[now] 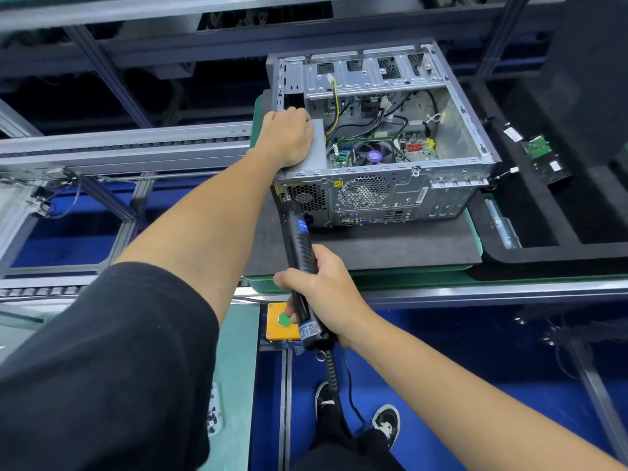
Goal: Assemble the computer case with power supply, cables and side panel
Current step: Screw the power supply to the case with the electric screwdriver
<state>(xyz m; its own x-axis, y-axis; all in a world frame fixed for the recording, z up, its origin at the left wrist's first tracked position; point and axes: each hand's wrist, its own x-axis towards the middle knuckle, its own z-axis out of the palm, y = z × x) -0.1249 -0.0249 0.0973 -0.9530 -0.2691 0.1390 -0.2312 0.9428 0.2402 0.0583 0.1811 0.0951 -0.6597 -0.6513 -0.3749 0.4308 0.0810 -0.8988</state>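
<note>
An open metal computer case (452,175) lies on its side on a black mat (390,246), rear panel toward me. Inside I see the motherboard with its fan (373,155) and loose cables (390,120). A grey power supply (317,147) sits in the case's near left corner. My left hand (283,137) lies on top of it, fingers curled over its far edge. My right hand (319,290) grips a black electric screwdriver (296,232), whose tip meets the rear panel's upper left corner by the power supply grille (307,197).
The mat sits on a green pallet (373,278) on a conveyor line with aluminium rails (119,144). A yellow box with a green button (283,321) is below the screwdriver. A black foam tray (543,205) with a circuit board (538,147) lies to the right.
</note>
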